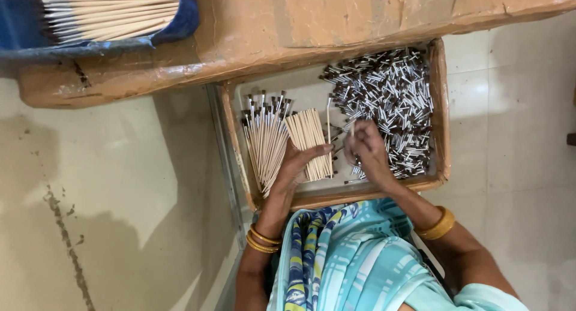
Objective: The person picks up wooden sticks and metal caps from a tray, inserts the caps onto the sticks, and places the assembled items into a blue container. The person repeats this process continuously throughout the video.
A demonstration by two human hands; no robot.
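The left hand (298,161) curls its grip around a bundle of sticks (309,143) near the tray's (443,137) near edge, long axis running near to far. The right hand (366,148) pinches closed over small ferrules (387,101) heaped toward the far right corner. Finished brushes (264,137) lie along the left edge, bristles pointing away. A tiled floor (108,185) lies beneath, a cardboard box (312,23) beyond.
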